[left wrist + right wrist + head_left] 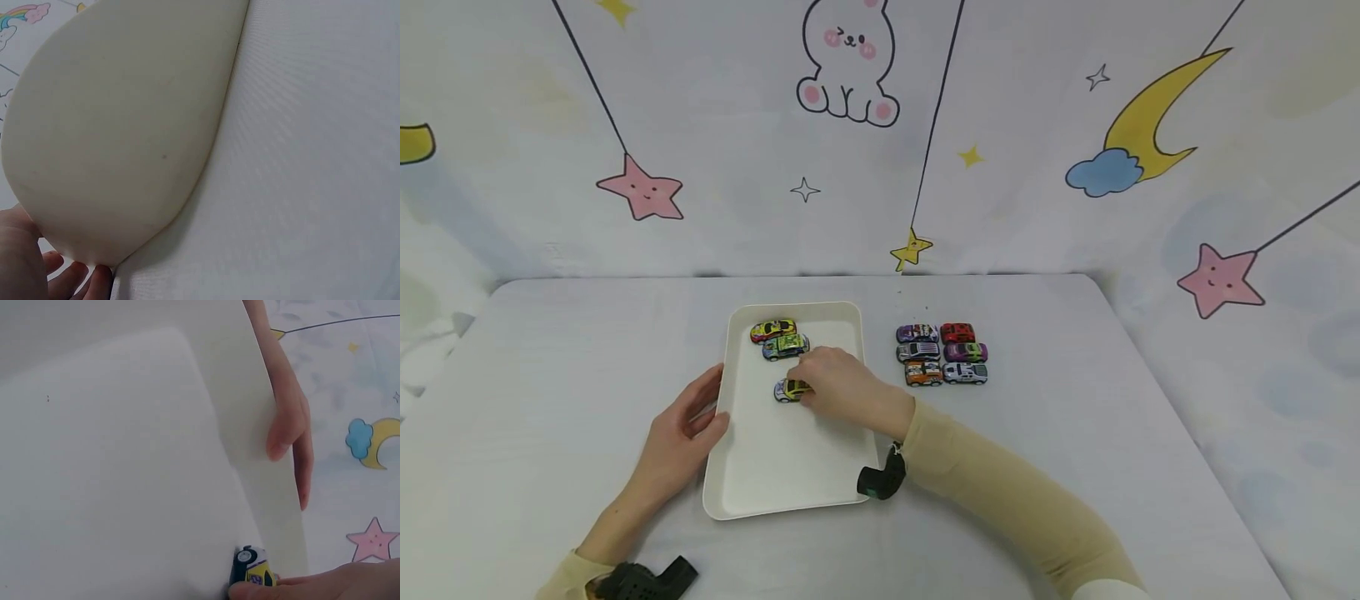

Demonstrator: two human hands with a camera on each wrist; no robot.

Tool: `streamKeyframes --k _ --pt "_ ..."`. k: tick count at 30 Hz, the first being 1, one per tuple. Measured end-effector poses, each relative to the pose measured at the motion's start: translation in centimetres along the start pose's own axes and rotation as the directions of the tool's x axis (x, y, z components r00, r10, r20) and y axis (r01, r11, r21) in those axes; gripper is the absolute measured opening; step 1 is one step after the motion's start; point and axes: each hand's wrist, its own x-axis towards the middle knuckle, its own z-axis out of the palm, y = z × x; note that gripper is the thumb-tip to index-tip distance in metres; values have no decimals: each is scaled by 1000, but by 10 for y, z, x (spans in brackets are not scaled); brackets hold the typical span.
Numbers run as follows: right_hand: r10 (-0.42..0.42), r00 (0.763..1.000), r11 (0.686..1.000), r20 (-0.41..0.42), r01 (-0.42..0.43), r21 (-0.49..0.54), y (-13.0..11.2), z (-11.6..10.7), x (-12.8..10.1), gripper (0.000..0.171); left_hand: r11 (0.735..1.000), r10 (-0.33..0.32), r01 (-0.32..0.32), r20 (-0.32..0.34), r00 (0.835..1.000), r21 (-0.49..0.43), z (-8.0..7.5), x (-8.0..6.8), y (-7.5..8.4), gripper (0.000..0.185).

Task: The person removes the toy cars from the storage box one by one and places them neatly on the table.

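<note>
My right hand [841, 385] pinches a small yellow and white toy car [788, 390] low over or on the floor of a white tray [790, 492]; I cannot tell which. In the right wrist view, the car's [253, 565] white end and one wheel show, the rest covered by the fingers. My left hand [681, 437] holds the tray's left side, its thumb at the rim and its fingers along the outer wall. Two more toy cars lie in the tray's upper left: a yellow and red one [772, 330] and a green and yellow one [786, 347].
Right of the tray, several toy cars stand close together in two columns, among them a red one [958, 332], an orange one [923, 373] and a silver one [965, 373]. A white cloth [1045, 433] covers the table. Behind hangs a printed backdrop [722, 125].
</note>
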Motion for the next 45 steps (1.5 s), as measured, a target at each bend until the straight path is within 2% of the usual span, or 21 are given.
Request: streamKeyframes --k 15,20,24,30,35,41,45 --pt "3 1000 999 15 -3 37 12 -1 -17 25 1000 2 -2 -3 1000 8 -1 -1 -8 61" --pt "-6 1000 998 -6 6 62 18 -2 -23 26 1000 18 -18 -3 1000 -9 -1 0 -6 61" --pt "-26 997 994 -74 33 101 24 -4 -30 28 1000 24 -24 -2 1000 -19 -1 1 -4 61" --pt "-41 980 988 -196 69 136 35 -6 -41 29 999 30 -30 1 1000 -14 -1 1 -3 61" --pt "-26 967 987 -254 65 147 43 -7 -51 30 999 31 -31 4 1000 -13 0 0 -3 62" --pt "-3 935 988 -354 58 143 55 -9 -60 30 999 32 -31 6 999 -11 0 1 -3 62" --pt "28 926 985 -376 38 166 63 -9 -66 31 1000 28 -28 9 1000 -4 -1 1 -2 62"
